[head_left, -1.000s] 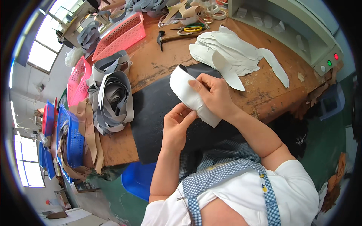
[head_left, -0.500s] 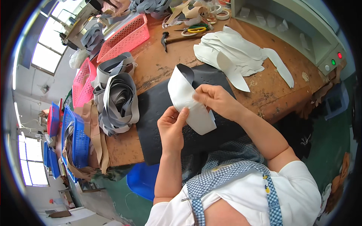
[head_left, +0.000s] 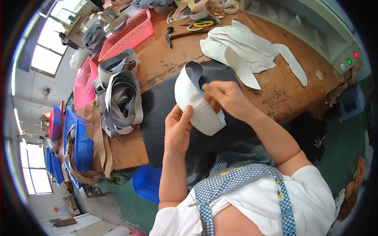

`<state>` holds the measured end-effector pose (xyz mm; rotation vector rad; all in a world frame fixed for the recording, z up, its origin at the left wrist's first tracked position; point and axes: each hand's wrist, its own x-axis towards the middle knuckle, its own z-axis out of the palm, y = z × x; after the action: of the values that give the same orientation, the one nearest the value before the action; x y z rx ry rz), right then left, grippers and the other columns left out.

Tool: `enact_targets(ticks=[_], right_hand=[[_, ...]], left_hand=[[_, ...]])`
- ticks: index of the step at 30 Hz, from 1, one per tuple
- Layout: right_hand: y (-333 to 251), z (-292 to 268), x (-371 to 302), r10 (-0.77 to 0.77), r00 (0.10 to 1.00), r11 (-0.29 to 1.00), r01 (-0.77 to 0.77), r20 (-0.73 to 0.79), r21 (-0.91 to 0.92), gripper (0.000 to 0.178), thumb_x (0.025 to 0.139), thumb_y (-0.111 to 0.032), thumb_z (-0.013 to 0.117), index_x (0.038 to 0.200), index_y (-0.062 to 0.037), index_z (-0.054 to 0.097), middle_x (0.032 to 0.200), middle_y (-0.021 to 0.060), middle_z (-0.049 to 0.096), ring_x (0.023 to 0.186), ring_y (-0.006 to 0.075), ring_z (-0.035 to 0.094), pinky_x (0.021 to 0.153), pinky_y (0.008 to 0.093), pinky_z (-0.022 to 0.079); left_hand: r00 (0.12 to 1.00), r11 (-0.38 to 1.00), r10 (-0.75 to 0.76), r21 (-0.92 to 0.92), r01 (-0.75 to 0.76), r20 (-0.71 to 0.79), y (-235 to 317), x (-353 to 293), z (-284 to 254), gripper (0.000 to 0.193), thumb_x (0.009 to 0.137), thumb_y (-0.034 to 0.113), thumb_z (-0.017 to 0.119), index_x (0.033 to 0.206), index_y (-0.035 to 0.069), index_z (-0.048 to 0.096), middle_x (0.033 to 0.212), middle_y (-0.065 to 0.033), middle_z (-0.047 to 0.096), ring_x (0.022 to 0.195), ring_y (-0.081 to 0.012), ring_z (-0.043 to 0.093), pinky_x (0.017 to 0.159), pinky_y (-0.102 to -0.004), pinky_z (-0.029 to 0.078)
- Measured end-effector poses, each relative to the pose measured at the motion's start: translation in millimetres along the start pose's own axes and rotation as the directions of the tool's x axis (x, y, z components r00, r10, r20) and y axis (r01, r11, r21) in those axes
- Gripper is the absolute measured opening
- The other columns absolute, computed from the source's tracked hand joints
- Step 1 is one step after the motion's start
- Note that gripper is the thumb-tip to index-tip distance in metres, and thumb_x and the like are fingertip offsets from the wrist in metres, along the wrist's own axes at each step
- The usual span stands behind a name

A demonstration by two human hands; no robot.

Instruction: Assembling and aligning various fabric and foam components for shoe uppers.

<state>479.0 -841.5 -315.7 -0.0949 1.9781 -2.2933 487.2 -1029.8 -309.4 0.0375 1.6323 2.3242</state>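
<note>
A white curved strip (head_left: pixel 197 112) with a grey inner side is bent into a loop over a black mat (head_left: pixel 157 126). My left hand (head_left: pixel 178 128) is closed on its left edge, thumb on the white face and fingers behind. A seam or fold crosses the strip beside that thumb. My right hand (head_left: pixel 230 100) is at the strip's right side with its fingers curled and slightly blurred. Some of its fingertips pass behind the strip, so whatever they pinch is hidden.
White cut pieces (head_left: pixel 240 49) are heaped at the back right, near a grey machine housing (head_left: pixel 334 51). Grey strip rolls (head_left: pixel 122 102) lie left. A hammer (head_left: pixel 185 34), scissors (head_left: pixel 202 24), pink baskets (head_left: pixel 128 33) and a blue basket (head_left: pixel 82 145) surround the brown table (head_left: pixel 157 63).
My right hand has come off the strip's front face and shifted slightly up and right, its fingers curling. My left hand keeps its hold, and the loop now stands more open.
</note>
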Motion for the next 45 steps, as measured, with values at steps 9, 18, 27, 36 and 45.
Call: enact_targets(ticks=[9,18,27,36,45], right_hand=[[-2,-15,4,0.002,0.902,0.950,-0.136,0.431,0.281,0.086,0.093,-0.072,0.022,0.133,-0.0025,0.051,0.133,0.0135,0.055,0.125,0.0238,0.049,0.094,0.0351,0.044],[20,-4,-42,-0.226,0.776,0.710,-0.283,0.589,0.645,0.034,0.090,-0.017,0.062,0.118,0.0008,0.056,0.093,0.0259,0.068,0.066,0.0221,0.067,0.040,0.0245,0.041],[13,-17,55,-0.531,0.847,0.555,0.328,-0.022,-0.765,0.022,0.096,-0.009,0.047,0.111,-0.0008,0.060,0.075,0.0211,0.065,0.065,0.0306,0.069,0.053,0.0391,0.049],[-31,18,100,0.118,0.984,0.579,0.040,0.132,-0.814,0.052,0.084,-0.016,0.068,0.131,-0.0042,0.048,0.091,0.0156,0.066,0.084,0.0378,0.064,0.078,0.0449,0.052],[-12,99,51,-0.420,0.681,0.148,0.704,0.600,-0.695,0.056,0.076,-0.014,0.072,0.128,-0.0044,0.053,0.132,0.0171,0.053,0.130,0.0334,0.044,0.113,0.0484,0.029]], left_hand=[[0.898,0.845,0.187,-0.531,0.060,0.398,46,-36,-5,0.062,0.087,0.008,0.063,0.137,-0.012,0.032,0.101,-0.0289,0.063,0.079,-0.0340,0.071,0.051,-0.0402,0.061],[0.995,0.938,0.048,0.339,-0.074,0.084,53,-21,-56,0.026,0.087,-0.005,0.061,0.114,-0.005,0.063,0.098,-0.0186,0.070,0.081,-0.0206,0.071,0.074,-0.0332,0.058],[0.771,0.351,0.633,0.864,-0.362,0.066,55,-9,-78,0.062,0.077,-0.016,0.049,0.135,0.003,0.043,0.110,-0.0300,0.061,0.104,-0.0467,0.059,0.087,-0.0458,0.048],[0.904,0.672,0.349,0.739,-0.058,-0.247,51,9,-136,0.038,0.078,-0.010,0.054,0.115,-0.001,0.054,0.098,-0.0185,0.069,0.095,-0.0258,0.066,0.082,-0.0347,0.050],[0.999,0.521,-0.049,0.852,0.039,-0.016,33,13,-93,0.025,0.076,0.010,0.068,0.093,-0.008,0.065,0.081,-0.0138,0.068,0.072,-0.0168,0.063,0.066,-0.0305,0.050]])
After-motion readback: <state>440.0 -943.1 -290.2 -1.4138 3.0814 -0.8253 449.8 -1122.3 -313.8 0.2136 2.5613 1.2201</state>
